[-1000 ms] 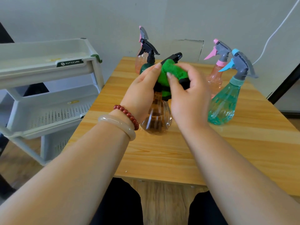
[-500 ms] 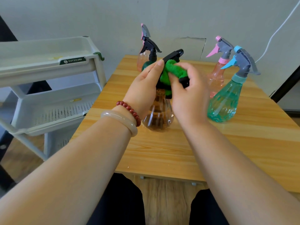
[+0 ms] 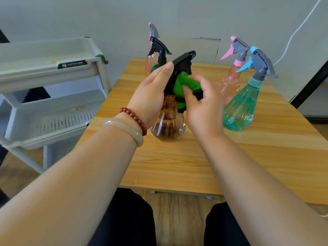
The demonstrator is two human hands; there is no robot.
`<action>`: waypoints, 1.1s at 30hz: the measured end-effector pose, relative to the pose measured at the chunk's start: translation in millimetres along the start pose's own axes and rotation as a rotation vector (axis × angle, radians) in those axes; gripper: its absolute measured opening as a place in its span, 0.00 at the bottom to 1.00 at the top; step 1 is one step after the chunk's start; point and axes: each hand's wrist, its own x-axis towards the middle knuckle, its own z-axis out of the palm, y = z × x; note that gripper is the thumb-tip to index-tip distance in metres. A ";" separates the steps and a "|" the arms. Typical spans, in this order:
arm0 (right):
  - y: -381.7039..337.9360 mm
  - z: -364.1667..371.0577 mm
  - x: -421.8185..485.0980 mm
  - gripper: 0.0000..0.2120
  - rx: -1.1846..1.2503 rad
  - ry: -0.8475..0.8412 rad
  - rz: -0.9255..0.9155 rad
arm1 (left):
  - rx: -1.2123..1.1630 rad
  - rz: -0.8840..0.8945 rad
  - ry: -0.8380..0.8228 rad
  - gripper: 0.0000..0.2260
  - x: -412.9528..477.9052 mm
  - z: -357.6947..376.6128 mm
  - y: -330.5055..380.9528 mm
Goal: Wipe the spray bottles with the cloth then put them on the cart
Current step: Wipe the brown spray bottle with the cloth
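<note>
- The left hand [image 3: 150, 94] is at the centre of the frame, closed round the neck of the amber spray bottle [image 3: 167, 126], with one finger lying along its black trigger head [image 3: 182, 65].
- The right hand [image 3: 203, 107] pinches the bunched green cloth [image 3: 184, 84] and presses it against the right side of that trigger head, just under the nozzle.
- The amber spray bottle leans slightly. Its round base is low over the near-middle of the desk [image 3: 177, 166], and I cannot tell whether it touches the wood.
- A teal spray bottle [image 3: 239, 110] with a grey and blue head stands upright at centre right of the frame, and a pink spray bottle [image 3: 230, 80] stands just behind it.
- Two more bottles stand at the far edge of the desk, behind the left hand: a dark green bottle [image 3: 160, 52] with a black head and another pink bottle [image 3: 150, 62].
- The grey tiered cart [image 3: 53, 68] fills the left of the frame, beside the desk.
- The left wrist wears a red bead bracelet [image 3: 134, 118] and a pale bangle [image 3: 124, 128].
</note>
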 end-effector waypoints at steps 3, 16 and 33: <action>10.7 -9.5 -12.7 0.12 -0.013 -0.093 0.053 | 0.051 -0.016 0.049 0.33 -1.2 2.8 -0.1; 6.6 -5.6 -5.3 0.11 -0.008 -0.087 0.116 | 0.010 -0.006 0.049 0.30 0.8 0.0 -0.5; 2.1 -12.1 10.8 0.08 -0.002 0.042 0.105 | 0.059 0.001 0.049 0.18 -3.4 0.7 4.4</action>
